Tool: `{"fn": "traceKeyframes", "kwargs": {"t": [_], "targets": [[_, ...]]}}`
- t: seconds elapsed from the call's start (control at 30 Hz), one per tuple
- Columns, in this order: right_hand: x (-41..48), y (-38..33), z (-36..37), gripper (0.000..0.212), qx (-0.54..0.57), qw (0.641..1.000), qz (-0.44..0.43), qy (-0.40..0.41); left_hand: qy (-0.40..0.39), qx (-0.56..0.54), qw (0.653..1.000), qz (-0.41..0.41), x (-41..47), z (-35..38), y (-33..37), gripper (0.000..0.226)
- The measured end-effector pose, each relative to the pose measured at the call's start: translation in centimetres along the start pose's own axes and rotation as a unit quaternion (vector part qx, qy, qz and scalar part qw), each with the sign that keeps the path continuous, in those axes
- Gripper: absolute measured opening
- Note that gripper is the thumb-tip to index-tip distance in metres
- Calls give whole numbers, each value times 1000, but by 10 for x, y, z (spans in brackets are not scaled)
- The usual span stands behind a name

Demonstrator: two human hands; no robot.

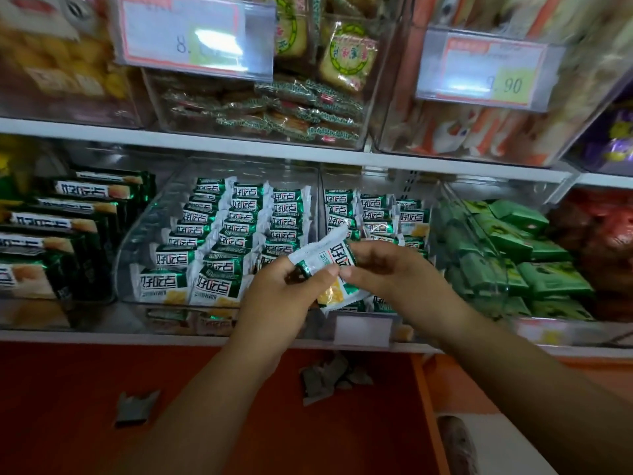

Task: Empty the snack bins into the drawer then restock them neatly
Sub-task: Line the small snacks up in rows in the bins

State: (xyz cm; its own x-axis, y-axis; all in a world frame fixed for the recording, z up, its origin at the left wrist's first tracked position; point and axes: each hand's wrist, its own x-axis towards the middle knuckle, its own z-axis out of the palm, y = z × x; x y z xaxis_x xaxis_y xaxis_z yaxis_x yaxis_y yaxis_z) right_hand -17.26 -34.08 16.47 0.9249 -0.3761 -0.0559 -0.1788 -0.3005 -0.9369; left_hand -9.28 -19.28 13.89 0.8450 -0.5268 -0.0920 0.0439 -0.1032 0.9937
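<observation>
Left hand (pixel 287 293) and right hand (pixel 390 272) are both closed on one snack packet (pixel 330 258). I see the left thumb and fingers pinching its left edge and the right fingertips pinching the right edge, with the packet held in the air just in front of the middle clear bin (pixel 137 241), at that bin's right front corner.

I judge the packet light and soft: a thin, slick foil wrapper around a biscuit that would crack if squeezed. Its flat crimped ends or side seams are the safe places to hold it, never the middle. Its long axis stands steeply, tipped a little off upright, with the printed face towards me. The white crimped end points up at the bin and the end with the yellow biscuit picture points down at the drawer.

Below the bin, the orange drawer (pixel 205 389) holds a few loose packets (pixel 322 378). Inside the bin, matching packets (pixel 236 231) stand in three neat rows. The neighbouring bin (pixel 442 200), to its right, holds more of the same behind my hands. Above the bin, upper bins carry a price tag (pixel 195 36).
</observation>
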Motion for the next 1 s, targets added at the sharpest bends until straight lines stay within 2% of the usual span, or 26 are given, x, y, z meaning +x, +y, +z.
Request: {"fn": "traceKeyframes", "kwargs": {"t": [0.07, 0.13, 0.2, 0.23, 0.4, 0.53, 0.73, 0.77, 0.83, 0.87, 0.93, 1.0], "targets": [[3, -2, -15, 23, -16, 1000, 6, 10, 16, 66, 997, 30, 2, 1, -2, 34], [16, 0, -47, 20, -123, 989, -7, 87, 22, 151, 986, 71, 7, 1, -8, 55], [38, 4, -84, 31, -305, 940, -24, 154, 0, 207, 975, 82, 10, 1, -14, 63], [51, 7, -101, 34, -371, 914, -31, 162, -15, 225, 971, 80, 11, 3, -17, 65], [104, 31, -135, 24, -537, 837, -17, 99, -11, 256, 962, 98, 17, 7, -25, 61], [130, 47, -137, 29, -611, 791, 6, 28, -6, 217, 973, 83, 22, 4, -29, 60], [143, 64, -130, 30, -705, 708, -12, 43, -13, 206, 975, 87, 24, 1, -29, 58], [140, 64, -128, 33, -705, 707, -11, 52, -12, 206, 974, 89, 23, 0, -27, 57], [128, 61, -120, 40, -664, 741, -23, 99, -10, 218, 969, 115, 16, -6, -24, 53], [117, 59, -114, 41, -623, 768, -59, 136, -8, 235, 962, 137, 12, -11, -23, 50], [79, 52, -94, 37, -538, 798, -179, 201, -6, 276, 944, 179, -1, -26, -22, 40], [27, 45, -65, 32, -467, 820, -267, 193, -16, 322, 922, 214, -17, -48, -28, 31]]}}
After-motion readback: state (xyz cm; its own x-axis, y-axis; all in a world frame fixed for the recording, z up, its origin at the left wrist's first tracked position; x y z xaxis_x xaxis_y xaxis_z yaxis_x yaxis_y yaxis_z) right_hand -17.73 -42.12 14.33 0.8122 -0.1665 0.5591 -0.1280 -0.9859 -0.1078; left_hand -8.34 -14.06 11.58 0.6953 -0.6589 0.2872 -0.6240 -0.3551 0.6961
